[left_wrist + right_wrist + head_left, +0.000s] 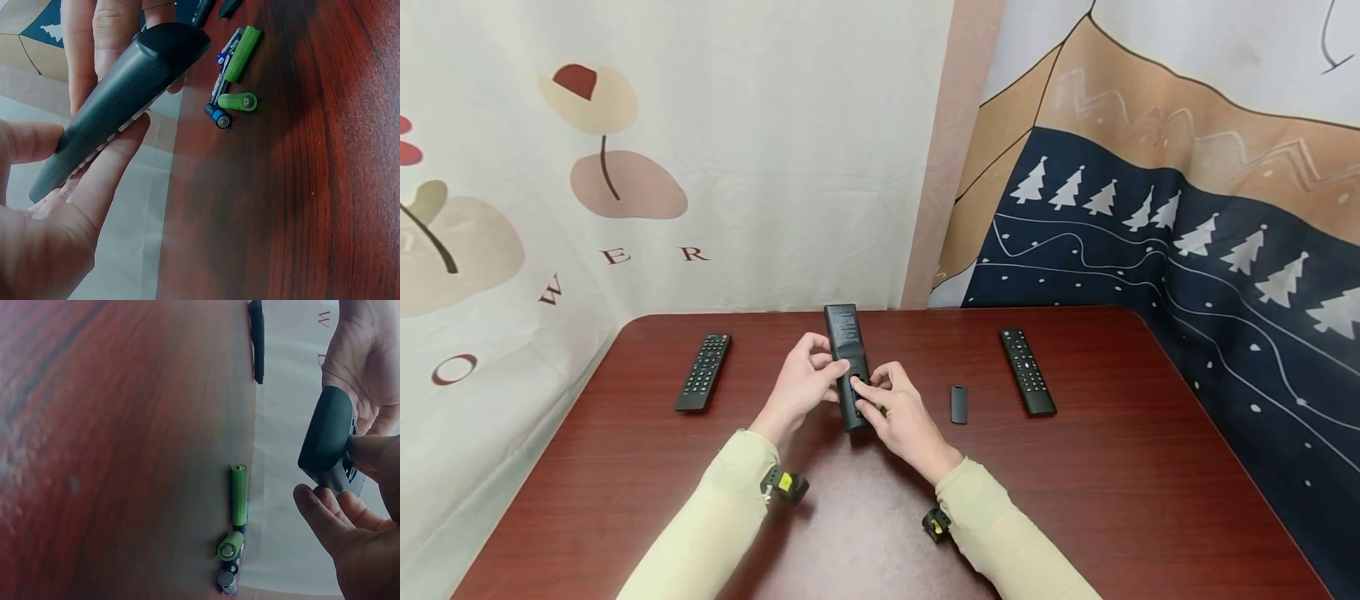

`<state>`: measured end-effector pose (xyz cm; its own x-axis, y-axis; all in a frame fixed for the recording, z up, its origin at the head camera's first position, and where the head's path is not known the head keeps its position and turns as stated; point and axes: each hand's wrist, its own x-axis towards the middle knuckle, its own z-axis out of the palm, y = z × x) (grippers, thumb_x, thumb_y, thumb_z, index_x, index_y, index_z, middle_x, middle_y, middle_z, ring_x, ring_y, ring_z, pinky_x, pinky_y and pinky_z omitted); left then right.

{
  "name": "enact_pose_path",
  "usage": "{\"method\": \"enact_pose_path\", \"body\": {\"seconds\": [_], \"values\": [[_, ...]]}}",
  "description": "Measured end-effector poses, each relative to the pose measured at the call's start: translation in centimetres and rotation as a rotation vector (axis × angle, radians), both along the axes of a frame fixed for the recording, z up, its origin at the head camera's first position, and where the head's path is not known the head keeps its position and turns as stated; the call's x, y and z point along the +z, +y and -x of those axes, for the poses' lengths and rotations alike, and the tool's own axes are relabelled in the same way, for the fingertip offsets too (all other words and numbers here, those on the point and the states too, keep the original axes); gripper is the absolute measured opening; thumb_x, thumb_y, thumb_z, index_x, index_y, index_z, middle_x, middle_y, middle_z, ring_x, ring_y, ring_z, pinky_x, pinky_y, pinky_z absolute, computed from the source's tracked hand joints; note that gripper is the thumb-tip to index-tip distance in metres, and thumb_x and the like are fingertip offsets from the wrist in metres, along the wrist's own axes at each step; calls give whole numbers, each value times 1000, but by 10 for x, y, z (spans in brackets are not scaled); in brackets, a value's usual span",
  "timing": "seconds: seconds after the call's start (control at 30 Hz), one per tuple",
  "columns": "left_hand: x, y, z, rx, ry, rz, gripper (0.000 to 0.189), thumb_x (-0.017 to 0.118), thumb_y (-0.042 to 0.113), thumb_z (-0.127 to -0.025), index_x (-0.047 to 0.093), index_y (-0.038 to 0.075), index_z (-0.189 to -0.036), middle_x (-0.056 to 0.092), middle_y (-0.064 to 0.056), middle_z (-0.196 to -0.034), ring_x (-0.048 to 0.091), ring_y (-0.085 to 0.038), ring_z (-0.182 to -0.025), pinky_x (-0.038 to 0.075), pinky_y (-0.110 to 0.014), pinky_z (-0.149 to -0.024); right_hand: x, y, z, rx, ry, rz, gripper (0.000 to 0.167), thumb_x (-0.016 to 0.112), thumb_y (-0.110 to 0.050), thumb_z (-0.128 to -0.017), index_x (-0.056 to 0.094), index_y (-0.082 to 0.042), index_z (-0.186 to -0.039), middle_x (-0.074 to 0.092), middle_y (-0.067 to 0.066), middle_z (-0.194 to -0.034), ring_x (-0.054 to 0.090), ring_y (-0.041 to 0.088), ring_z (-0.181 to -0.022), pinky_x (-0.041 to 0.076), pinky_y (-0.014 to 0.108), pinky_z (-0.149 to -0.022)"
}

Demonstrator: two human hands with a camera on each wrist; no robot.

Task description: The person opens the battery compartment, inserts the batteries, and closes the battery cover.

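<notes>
A black remote control (842, 327) is held above the middle of the table, back side up, its battery compartment uncovered. My left hand (801, 385) grips it from the left, thumb on the back and fingers underneath. From the right, my right hand (904, 417) holds the lower end, with a fingertip pressed into the compartment; in the right wrist view its other fingers lie under the remote. What sits inside the compartment is mostly hidden by fingers. A small black battery cover (958, 405) lies on the table, right of my right hand.
Another remote (703, 372) lies buttons up at the left, and a third remote (1027, 372) at the right. Green batteries (242, 55) and blue batteries (220, 117) lie together on the table (850, 533). Printed curtains (790, 167) hang behind the far edge.
</notes>
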<state>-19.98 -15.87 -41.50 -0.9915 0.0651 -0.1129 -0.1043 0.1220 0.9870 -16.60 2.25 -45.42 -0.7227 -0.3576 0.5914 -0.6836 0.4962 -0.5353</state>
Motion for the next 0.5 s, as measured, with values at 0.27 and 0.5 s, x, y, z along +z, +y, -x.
{"method": "enact_pose_path", "body": {"seconds": [0.27,0.5], "values": [[-1,0,1,-25,-9,22,30,63,4,-99,45,3,-124,72,-22,-107,71,-22,-72,61,-34,-60,0,6,3,31,-91,-6,36,78,-4,-91,73,-4,-127,55,14,-113,62,22,-97,56,26,-70],[-2,2,1,-37,-5,73,31,64,6,-100,45,3,-125,71,-26,-113,73,-23,-75,62,-38,-62,0,11,5,30,-118,8,34,76,-4,-92,72,-3,-126,56,15,-116,65,26,-88,57,30,-72]]}}
